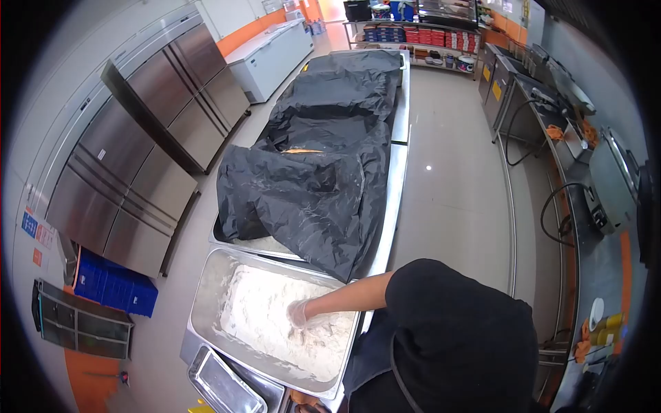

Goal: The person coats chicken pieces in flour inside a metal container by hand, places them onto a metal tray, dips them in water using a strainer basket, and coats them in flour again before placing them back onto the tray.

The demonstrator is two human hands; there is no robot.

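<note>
My right hand [298,315], in a thin clear glove, reaches down into white flour-like powder [258,296] in a deep metal tub [206,279]. Its fingers are hidden or smeared in the powder, so what they hold, if anything, cannot be made out. Powder streaks cling to the tub's inner walls. Behind the tub, a wrinkled black plastic sheet [303,199] covers more containers on a long metal table [396,179]. My left hand does not show.
Small metal trays [224,385] sit by the tub's near left corner. Steel refrigerators [110,165], blue crates [113,282] and a white chest freezer [265,65] stand at left. A metal counter with equipment [582,206] runs along the right; a stocked shelf [413,34] stands behind.
</note>
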